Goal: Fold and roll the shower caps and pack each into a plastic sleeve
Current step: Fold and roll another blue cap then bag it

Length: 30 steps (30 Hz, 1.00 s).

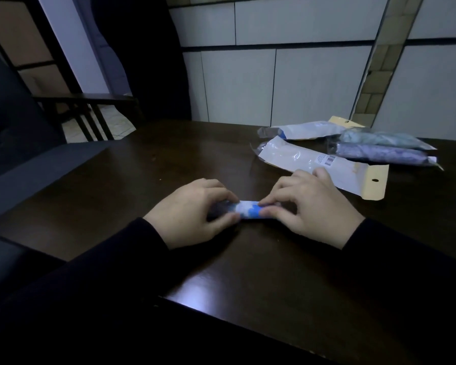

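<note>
The person is wearing 2 long black sleeves (121, 259), plain and unmarked, each ending at the wrist; both hands are showing bare.

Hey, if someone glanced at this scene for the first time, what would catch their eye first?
Two hands, left hand and right hand, grip a tightly rolled blue-and-white shower cap at the centre of the dark wooden table. Behind them, to the right, lie white plastic sleeves and two packed rolls.
</note>
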Each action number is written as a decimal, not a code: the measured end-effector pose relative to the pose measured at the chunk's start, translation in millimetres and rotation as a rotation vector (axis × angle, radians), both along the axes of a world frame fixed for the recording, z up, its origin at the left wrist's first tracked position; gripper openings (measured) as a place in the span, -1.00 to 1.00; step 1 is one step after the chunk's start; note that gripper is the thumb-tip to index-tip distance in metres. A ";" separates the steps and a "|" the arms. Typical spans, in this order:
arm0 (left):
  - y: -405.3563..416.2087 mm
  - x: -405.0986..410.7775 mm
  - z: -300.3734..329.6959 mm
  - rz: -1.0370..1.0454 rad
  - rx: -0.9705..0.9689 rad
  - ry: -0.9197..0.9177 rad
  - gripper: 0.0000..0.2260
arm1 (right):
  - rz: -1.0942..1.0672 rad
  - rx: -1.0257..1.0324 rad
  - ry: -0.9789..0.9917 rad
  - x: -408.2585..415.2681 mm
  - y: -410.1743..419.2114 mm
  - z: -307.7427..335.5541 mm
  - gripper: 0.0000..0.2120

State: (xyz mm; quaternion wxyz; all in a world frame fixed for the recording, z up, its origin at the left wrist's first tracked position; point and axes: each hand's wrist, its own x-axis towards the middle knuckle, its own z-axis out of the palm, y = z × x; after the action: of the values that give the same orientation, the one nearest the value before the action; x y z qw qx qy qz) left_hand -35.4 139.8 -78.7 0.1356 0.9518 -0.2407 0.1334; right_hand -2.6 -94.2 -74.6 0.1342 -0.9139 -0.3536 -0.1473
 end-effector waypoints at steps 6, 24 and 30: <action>-4.9 4.3 -2.4 0.078 0.023 -0.041 -0.49 | 0.057 -0.047 -0.004 3.9 -1.1 2.7 -0.77; -16.2 8.9 9.6 -0.220 0.068 -0.231 -0.72 | -0.060 0.128 0.161 0.5 -23.2 1.0 -0.71; -50.4 10.3 14.5 -0.331 0.092 -0.256 -0.73 | -0.164 0.162 0.175 -21.1 -65.9 6.4 -0.65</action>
State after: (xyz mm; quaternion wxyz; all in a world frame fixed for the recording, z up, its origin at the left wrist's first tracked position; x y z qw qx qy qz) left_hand -25.1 89.4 -64.2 0.0805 0.8797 -0.4148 0.2181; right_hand -23.8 -160.1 -68.3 0.2254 -0.9352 -0.2517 -0.1057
